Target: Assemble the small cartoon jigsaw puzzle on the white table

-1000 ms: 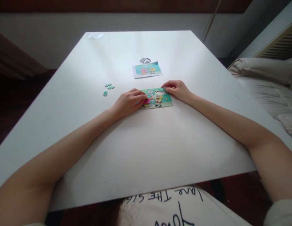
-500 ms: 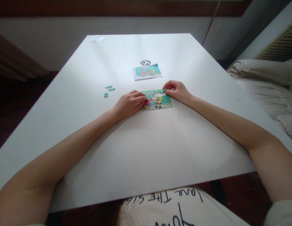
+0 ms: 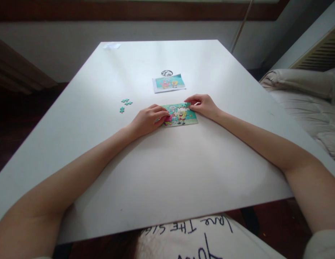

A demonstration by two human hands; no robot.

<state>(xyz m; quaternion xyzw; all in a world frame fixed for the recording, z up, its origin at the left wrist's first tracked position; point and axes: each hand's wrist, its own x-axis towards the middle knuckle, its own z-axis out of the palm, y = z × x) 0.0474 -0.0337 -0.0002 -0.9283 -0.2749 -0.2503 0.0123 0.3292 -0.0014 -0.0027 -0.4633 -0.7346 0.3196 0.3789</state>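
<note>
A small cartoon jigsaw puzzle [image 3: 181,117] lies on the white table, with a pale gap in its upper part. My left hand [image 3: 150,120] rests over its left end, fingers bent together and gripping that edge; the corner beneath is hidden. At the upper right of the puzzle, my right hand [image 3: 202,104] pinches a teal puzzle piece [image 3: 187,105] between thumb and fingers. The piece is just over the gap; whether it touches the board I cannot tell. Several loose teal puzzle pieces [image 3: 126,102] lie to the left, beyond my left hand.
A creased picture sheet [image 3: 170,83] lies behind the puzzle, near a round dark mark [image 3: 166,73] on the table [image 3: 167,172]. Some white paper [image 3: 112,46] is at the far left corner. A pale padded seat [image 3: 310,104] stands on the right.
My right hand has shifted slightly left over the puzzle, and the teal piece in its fingers shows more plainly. My left hand stays in place.
</note>
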